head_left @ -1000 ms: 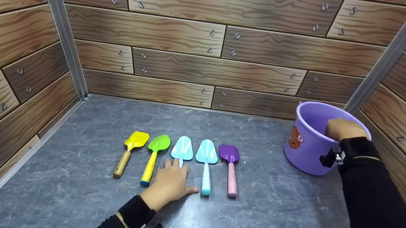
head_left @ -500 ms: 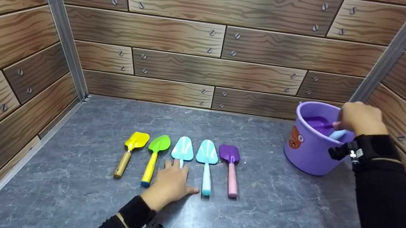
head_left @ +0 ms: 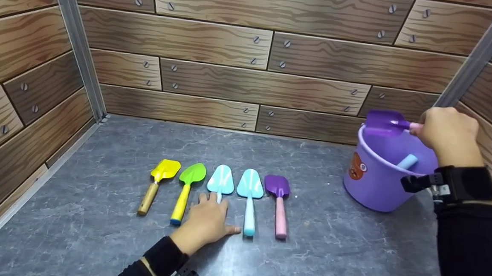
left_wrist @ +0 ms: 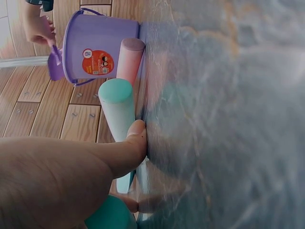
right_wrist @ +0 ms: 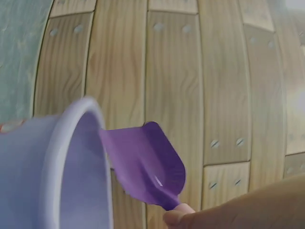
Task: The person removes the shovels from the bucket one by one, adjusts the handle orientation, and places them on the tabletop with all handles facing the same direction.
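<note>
My right hand (head_left: pixel 451 135) grips the pink handle of a small purple hand shovel (head_left: pixel 383 123), its blade over the far rim of a purple bucket (head_left: pixel 371 188). In the right wrist view the purple blade (right_wrist: pixel 147 162) appears beside the bucket's rim (right_wrist: pixel 59 157). A light blue handle (head_left: pixel 407 162) leans inside the bucket. My left hand (head_left: pixel 206 223) rests palm down, fingers spread, over the handle of a light blue trowel (head_left: pixel 221 178), hiding most of that handle. Its thumb (left_wrist: pixel 137 138) lies on the table, near the handle of a second light blue trowel (head_left: pixel 250 185).
Also in the row on the grey table (head_left: pixel 306 261) are a yellow shovel with a wooden handle (head_left: pixel 165 169), a green trowel with a yellow handle (head_left: pixel 192 173) and a purple shovel with a pink handle (head_left: pixel 278 185). Wood-patterned walls (head_left: pixel 215 76) enclose the back and sides.
My right hand has risen out of the bucket, bringing the purple shovel up with it above the rim. A light blue handle has come into view inside the bucket. The left hand stays put.
</note>
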Tool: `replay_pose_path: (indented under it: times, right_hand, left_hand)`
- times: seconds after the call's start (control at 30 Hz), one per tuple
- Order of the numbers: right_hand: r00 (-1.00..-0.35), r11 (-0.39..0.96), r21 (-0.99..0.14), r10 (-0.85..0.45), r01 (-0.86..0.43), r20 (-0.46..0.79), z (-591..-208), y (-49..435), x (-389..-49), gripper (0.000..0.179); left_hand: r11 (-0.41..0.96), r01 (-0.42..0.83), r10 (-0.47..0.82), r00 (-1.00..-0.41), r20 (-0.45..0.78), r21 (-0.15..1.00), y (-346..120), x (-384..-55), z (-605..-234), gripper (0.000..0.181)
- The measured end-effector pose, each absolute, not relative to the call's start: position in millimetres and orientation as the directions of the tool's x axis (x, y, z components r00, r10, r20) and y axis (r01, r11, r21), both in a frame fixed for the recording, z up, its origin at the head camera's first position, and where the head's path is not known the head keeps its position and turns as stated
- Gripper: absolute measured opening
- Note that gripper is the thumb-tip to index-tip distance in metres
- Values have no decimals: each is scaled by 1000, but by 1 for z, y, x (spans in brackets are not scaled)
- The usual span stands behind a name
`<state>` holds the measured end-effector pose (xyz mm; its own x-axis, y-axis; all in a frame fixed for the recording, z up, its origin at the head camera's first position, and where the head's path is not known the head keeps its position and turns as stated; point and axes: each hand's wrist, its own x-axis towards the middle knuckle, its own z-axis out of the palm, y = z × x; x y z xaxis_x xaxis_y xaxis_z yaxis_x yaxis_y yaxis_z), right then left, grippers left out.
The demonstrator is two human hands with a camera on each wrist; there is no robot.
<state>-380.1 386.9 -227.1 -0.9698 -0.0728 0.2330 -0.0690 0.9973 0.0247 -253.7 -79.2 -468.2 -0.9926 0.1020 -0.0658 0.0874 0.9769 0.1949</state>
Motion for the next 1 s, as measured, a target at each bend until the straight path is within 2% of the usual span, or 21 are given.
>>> replay_pose_path:
  times: [0.13, 0.37, 0.8, 1.0]
  right_hand:
    - [-960, 997, -13, -65, -71, 272, -227, 371, -372, 45]
    - [-963, 988, -95, -91, -118, 252, -236, 340, -357, 55]
    - [-945, 961, -167, -170, -222, 278, -278, 297, -343, 41]
    - [-952, 951, -189, -200, -246, 231, -304, 286, -337, 45]
  left_hand:
    - [976, 85, 99, -993, -63, 200, -80, -254, -468, 86]
    - [975, 93, 108, -992, -64, 203, -80, -254, -468, 86]
    - [970, 98, 112, -993, -49, 220, -81, -253, -466, 85]
    - [972, 105, 118, -992, -52, 208, -81, -252, -468, 85]
